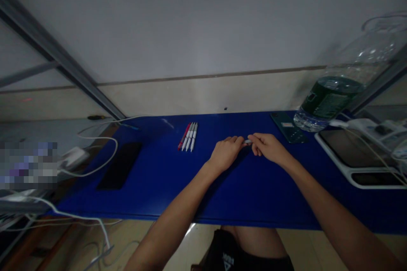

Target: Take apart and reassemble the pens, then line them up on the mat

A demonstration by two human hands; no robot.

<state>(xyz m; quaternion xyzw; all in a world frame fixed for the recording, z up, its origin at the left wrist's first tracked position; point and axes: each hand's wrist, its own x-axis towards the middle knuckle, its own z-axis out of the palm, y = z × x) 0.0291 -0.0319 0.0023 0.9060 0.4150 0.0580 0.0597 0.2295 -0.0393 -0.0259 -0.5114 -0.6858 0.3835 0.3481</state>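
My left hand (226, 151) and my right hand (264, 146) meet over the blue table, both closed. Pinched between their fingertips is a slim whitish pen (247, 141); only a short stretch shows, and the fingers hide the rest. Left of my hands, a red pen (184, 136) lies beside several white pens (192, 136). They form a neat slanted row, tips toward me.
A dark flat slab (120, 166) lies on the blue table (152, 186) at left, near white cables (111, 152). Rightward are a teal phone (288, 128), a large water bottle (330, 97) and a white-framed device (359, 148). Metal posts (79, 76) flank the table.
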